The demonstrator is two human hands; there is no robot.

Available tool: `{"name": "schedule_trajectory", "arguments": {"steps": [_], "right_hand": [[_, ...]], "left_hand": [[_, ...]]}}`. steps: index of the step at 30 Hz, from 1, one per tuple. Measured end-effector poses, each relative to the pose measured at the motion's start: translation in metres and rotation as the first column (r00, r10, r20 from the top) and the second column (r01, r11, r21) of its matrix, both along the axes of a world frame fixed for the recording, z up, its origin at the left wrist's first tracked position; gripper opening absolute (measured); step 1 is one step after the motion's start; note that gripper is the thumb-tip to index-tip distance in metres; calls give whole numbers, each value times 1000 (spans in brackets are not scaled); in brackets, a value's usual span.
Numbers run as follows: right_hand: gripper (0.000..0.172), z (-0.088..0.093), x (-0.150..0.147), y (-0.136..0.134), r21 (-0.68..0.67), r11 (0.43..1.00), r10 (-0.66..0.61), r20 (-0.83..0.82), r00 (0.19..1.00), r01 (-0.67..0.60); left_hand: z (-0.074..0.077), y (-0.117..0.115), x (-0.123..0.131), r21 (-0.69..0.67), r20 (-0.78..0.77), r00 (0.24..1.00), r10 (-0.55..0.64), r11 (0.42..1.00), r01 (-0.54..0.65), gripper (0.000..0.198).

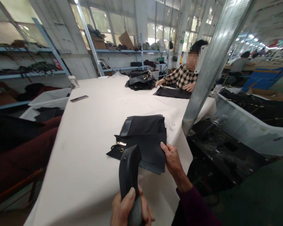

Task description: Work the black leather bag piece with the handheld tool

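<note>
1. A white cloth-covered tabletop (85, 163) starts at the person's waist and runs long and pale toward the far wall.
2. Left of it lies heaped dark red cloth (19, 150). To the right, a slanted metal post (209, 62) rises past the table's edge, with a grey metal trough (250, 125) of dark goods beyond it.
3. Midway up the left side lie a phone (79, 98) and a small bottle (73, 81).
4. At the far end, a co-worker in a checked shirt (184, 75) rests both hands on a flat black piece (172, 92), beside a pile of black goods (140, 80).
5. Blue shelving (132, 50) with boxes and bundles lines the back wall under tall windows.
6. Nearest the camera, the left hand (128, 208) has its fingers clamped round the grip of a black handheld tool (128, 169), which stands upright with its head over the near edge of the fabric.
7. The right hand (171, 159), in a purple sleeve, pinches the right edge of the black fabric stack (143, 135). The thumb is on top and the other fingers are tucked out of sight.
8. The stack sits near the tabletop's right edge, just ahead of both hands: several matte black panels loosely squared, with a strap along the left and a glint of metal hardware (119, 144).
</note>
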State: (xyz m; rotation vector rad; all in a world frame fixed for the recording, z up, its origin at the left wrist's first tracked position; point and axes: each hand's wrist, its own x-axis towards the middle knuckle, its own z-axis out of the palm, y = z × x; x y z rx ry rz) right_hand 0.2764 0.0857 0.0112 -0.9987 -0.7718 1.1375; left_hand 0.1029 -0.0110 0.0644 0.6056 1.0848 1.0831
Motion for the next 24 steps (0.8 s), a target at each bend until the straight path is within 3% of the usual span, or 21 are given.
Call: {"name": "schedule_trajectory", "arguments": {"steps": [4,9,16,20,24], "right_hand": [[39,-13,-4,-32,-72,997,18,136,991,-8],[43,-26,-21,-70,-151,960,239,13,971,-234],[32,-24,-37,-64,-47,970,230,-119,966,-237],[26,-16,-37,-64,66,956,292,-102,951,-286],[27,-14,-36,-67,67,955,292,-13,956,-290]], "left_hand": [[-13,-9,-8,-3,155,983,-96,995,97,32],[-28,-21,-10,-26,219,958,-186,980,197,32],[-18,-41,-1,-149,191,972,-140,974,170,40],[-22,-45,6,-149,189,976,-110,979,139,36],[-24,-43,7,-93,223,958,-178,975,202,31]]}}
